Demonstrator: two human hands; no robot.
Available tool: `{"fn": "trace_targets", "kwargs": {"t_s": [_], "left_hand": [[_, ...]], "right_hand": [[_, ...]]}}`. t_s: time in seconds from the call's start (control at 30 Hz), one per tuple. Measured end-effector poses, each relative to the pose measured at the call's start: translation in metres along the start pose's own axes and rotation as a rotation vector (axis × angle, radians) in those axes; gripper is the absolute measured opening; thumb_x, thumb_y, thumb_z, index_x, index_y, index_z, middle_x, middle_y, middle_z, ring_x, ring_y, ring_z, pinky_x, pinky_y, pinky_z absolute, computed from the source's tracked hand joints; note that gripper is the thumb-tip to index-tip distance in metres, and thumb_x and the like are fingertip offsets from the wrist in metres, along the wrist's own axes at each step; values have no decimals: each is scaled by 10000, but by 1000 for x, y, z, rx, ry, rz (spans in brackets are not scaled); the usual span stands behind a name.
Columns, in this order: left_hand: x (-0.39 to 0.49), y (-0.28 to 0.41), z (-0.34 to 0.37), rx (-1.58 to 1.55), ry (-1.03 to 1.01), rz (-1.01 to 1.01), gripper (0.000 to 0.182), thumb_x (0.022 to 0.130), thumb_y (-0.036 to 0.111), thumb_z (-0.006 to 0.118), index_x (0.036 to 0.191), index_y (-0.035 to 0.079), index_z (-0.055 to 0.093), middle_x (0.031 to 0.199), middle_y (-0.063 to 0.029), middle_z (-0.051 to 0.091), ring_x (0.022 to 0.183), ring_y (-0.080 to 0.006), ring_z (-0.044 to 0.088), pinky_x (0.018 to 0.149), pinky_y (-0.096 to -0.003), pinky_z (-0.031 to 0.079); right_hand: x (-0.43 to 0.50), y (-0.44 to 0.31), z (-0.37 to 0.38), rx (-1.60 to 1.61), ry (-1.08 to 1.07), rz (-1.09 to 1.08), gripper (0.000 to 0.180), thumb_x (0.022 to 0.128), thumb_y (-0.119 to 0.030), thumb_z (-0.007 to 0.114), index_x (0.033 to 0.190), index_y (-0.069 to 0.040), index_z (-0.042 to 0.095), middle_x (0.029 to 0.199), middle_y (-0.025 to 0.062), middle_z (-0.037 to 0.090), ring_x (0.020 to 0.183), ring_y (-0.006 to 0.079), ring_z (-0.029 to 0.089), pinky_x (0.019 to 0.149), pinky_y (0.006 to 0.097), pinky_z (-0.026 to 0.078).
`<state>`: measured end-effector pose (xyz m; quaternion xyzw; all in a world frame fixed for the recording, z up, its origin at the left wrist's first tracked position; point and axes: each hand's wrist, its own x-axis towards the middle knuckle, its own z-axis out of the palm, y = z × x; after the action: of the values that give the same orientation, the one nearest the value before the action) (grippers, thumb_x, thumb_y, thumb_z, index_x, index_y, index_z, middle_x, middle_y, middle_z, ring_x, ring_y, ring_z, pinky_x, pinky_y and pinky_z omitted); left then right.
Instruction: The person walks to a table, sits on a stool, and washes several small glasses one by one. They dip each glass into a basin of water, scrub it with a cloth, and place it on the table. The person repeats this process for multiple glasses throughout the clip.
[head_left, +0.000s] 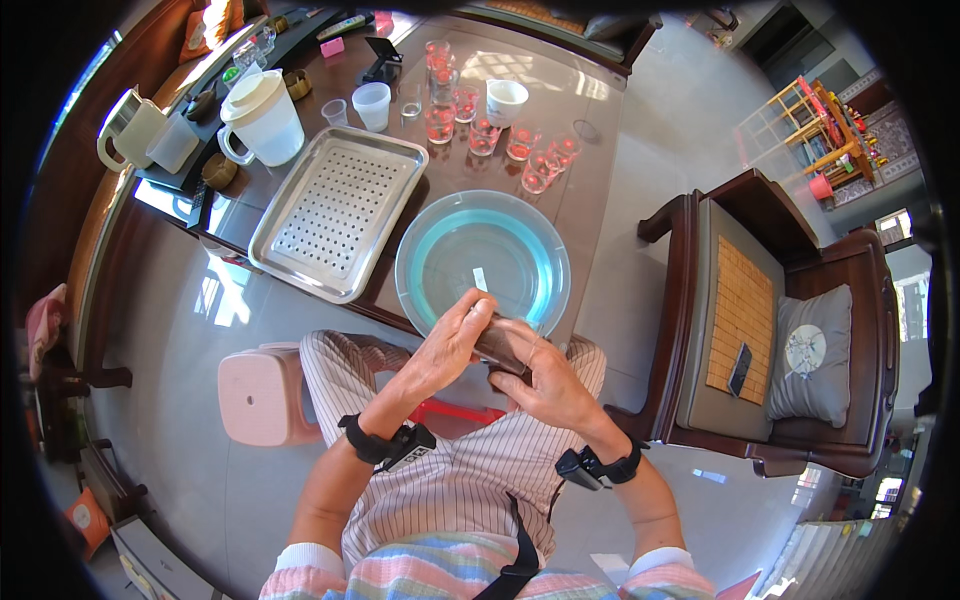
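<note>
Over the near rim of a clear plastic basin (556, 300) of water, both hands are around a dark, see-through vessel (504, 346), perhaps a glass teapot or cup. My right hand (551, 375) grips its right side, thumb below. My left hand (450, 341) lies against its upper left side, fingers covering part of it. A small white piece (480, 280) shows in the basin, beyond my fingertips. Left of the basin sits a perforated stainless steel tray (337, 214). Several red-patterned glasses (538, 172) and a white cup (507, 101) stand behind the basin.
A lidded plastic pitcher (264, 120), an electric kettle (129, 131) and plastic cups (371, 106) stand at the table's back left. A pink stool (262, 396) is by my left knee. At the right stands a wooden armchair (664, 322) with a cushion (814, 356) and a phone (740, 369).
</note>
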<state>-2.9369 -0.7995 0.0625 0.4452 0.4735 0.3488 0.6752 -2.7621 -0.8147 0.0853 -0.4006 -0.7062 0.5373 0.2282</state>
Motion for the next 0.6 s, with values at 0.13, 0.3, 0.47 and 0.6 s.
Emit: {"fn": "trace_targets", "kwargs": {"t_s": [0.13,0.3,0.47,0.6], "left_hand": [[0,3,1,177,99,205,311,965,337,430,1010,36,495,745,-95,509,681,-190,505,625,-333,438],[-1,10,-6,311,93,242,293,949,296,437,967,13,513,736,-150,515,690,-229,514,663,-358,433],[1,5,-8,271,176,67,354,948,316,418,936,-23,521,741,-155,513,703,-240,492,694,-358,430],[6,5,-13,295,159,-5,443,946,366,394,941,-56,527,762,-185,530,730,-265,519,705,-360,432]], "right_hand": [[-4,-1,3,873,-96,272,564,840,-44,585,1367,-28,385,1108,101,541,626,126,622,487,211,480],[-2,-2,13,925,-118,177,581,837,-1,545,1383,-11,347,1186,126,548,653,130,635,477,203,476],[14,7,20,-347,76,-279,562,817,19,556,1350,-137,467,1325,25,498,712,193,661,528,285,529],[10,12,10,-1063,44,-266,561,776,5,568,1294,-207,542,1308,-44,497,775,224,662,602,293,573]]}}
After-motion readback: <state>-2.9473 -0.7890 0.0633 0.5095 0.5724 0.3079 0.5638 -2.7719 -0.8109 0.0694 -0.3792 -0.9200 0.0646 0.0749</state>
